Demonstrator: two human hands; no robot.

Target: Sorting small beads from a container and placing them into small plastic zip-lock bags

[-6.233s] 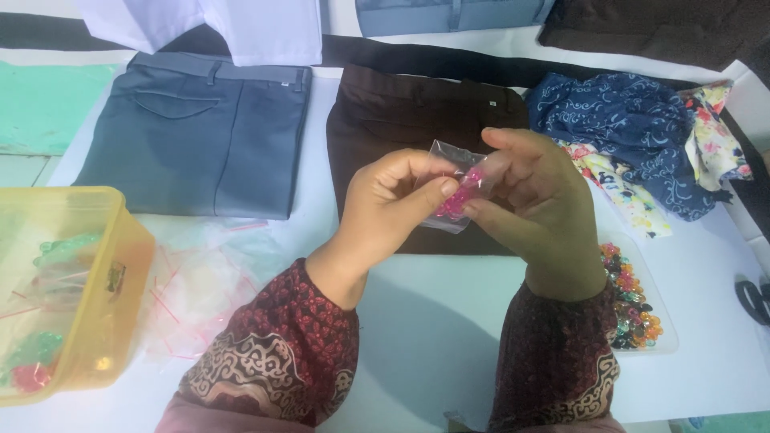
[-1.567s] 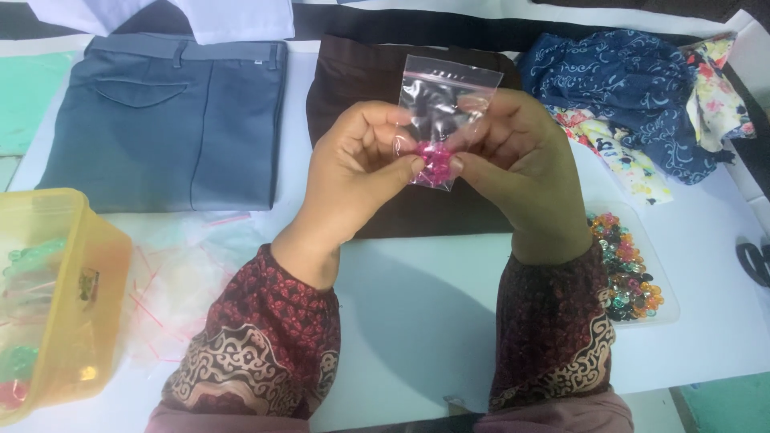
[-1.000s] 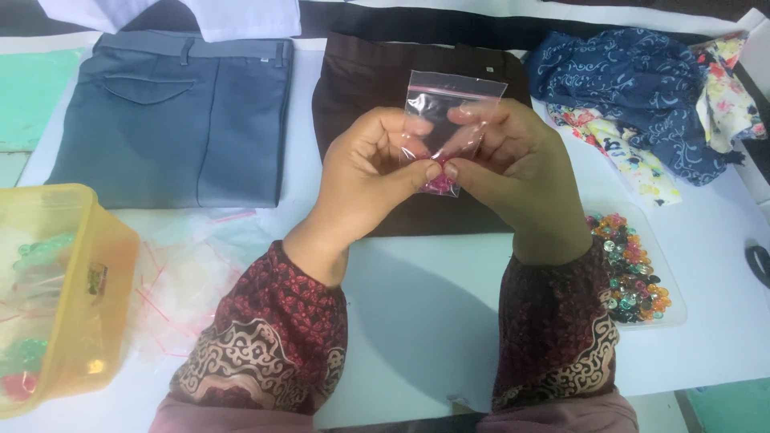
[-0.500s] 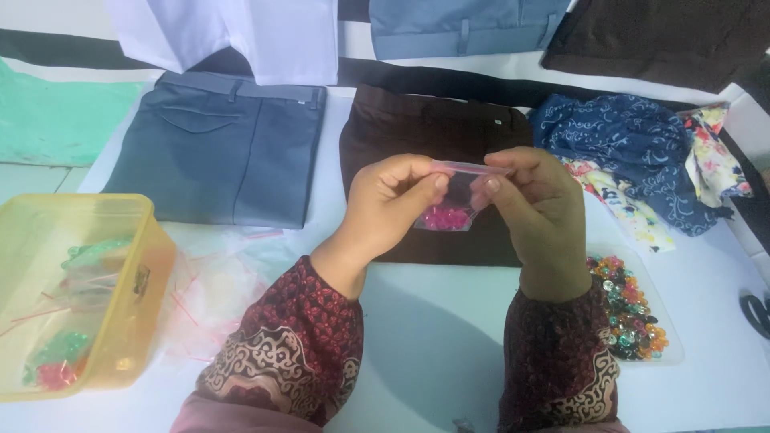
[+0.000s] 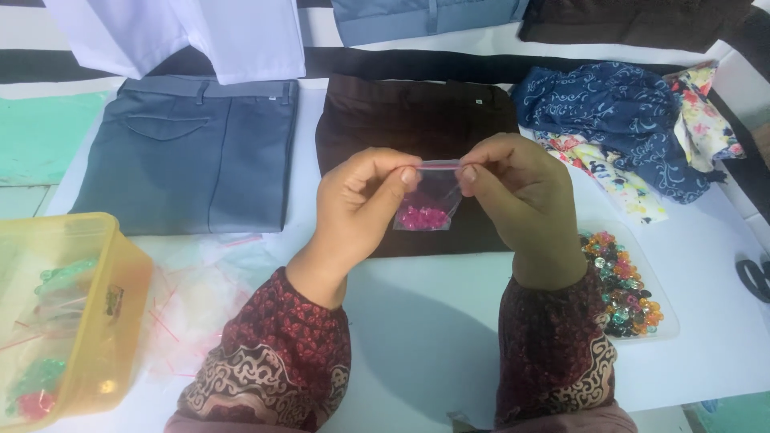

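Note:
A small clear zip bag [image 5: 429,200] with pink beads at its bottom hangs between my two hands above the white table. My left hand [image 5: 361,200] pinches the bag's top strip at its left end. My right hand [image 5: 521,200] pinches the same strip at its right end. Both hands sit over a folded dark brown garment [image 5: 409,112]. To the right of my right wrist lies a clear bag of mixed coloured beads [image 5: 622,285].
A yellow plastic box [image 5: 80,321] with bagged beads stands at the left edge. Empty clear zip bags [image 5: 200,297] lie beside it. Folded grey-blue trousers [image 5: 192,152], blue patterned cloth [image 5: 618,112] and floral cloth [image 5: 698,112] lie further back. Black scissors [image 5: 755,277] are at the right edge.
The bag was held upright close to the camera with the fingers working at the beads. Now both hands have lowered it and hold it stretched by its top strip.

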